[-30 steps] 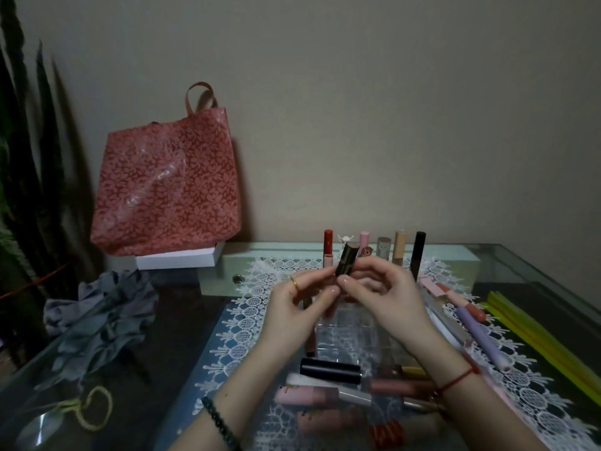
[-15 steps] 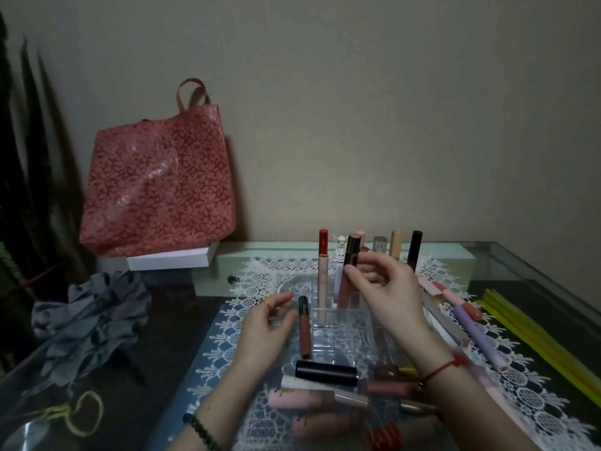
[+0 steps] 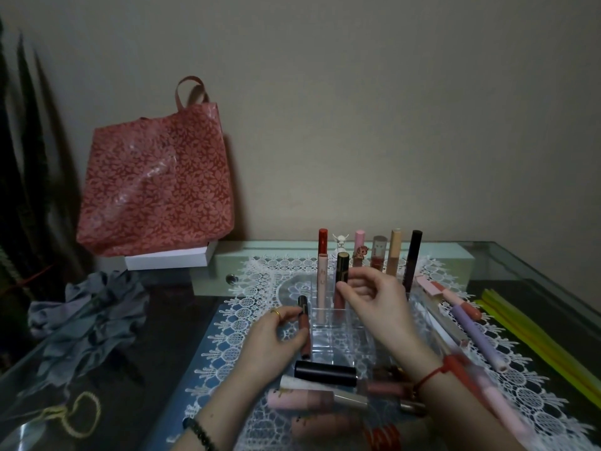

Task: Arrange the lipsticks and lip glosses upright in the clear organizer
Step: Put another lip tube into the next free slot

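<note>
Brown lip gloss, long axis near upright, is gripped by the left hand just outside the left wall of the clear organizer, while a black-capped tube standing inside it is pinched by the right hand.

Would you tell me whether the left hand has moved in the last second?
Yes. The left hand has come down and leftward, from above the clear organizer to beside its left wall.
</note>
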Motion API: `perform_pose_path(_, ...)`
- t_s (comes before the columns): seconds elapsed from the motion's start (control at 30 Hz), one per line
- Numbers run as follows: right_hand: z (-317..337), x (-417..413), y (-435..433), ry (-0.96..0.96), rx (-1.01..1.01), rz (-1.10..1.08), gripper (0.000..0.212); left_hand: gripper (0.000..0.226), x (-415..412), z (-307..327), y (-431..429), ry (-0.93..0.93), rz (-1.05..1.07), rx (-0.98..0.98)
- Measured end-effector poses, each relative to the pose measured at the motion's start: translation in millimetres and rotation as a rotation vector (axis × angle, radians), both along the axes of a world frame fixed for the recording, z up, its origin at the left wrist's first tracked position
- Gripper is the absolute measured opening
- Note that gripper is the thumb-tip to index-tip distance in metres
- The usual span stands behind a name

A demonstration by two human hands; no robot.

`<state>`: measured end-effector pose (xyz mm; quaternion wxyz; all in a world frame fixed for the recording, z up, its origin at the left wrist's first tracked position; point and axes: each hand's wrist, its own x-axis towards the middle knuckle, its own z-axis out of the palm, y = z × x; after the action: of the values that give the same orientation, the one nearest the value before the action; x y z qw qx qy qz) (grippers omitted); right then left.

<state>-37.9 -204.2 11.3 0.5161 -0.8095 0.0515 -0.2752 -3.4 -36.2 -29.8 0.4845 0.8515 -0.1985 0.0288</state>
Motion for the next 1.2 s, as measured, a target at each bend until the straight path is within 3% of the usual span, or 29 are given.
perform_pose_path(0.53,1.6,-6.4,1.7,0.016,-0.01,0.031,0.033,0.012,-1.8,-0.8,-0.9,-0.112,0.017,0.121)
perform_pose_path(0.73,7.4,-13.5,-1.0,-0.015,0.04,0.036,0.027,0.025,-0.1,-0.1,4.6,-0.19,0.155,0.336)
perform_pose_path(1.1,14.5,-30.9,-6.9,-0.104,0.07,0.036,0.026,0.016,3.2,4.0,14.9,-0.077,0.187,0.046)
perform_pose_path(1.2,18.9,-34.9,-5.6,-0.155,0.107,0.048,0.026,0.014,1.5,8.8,17.4,-0.028,0.231,-0.169)
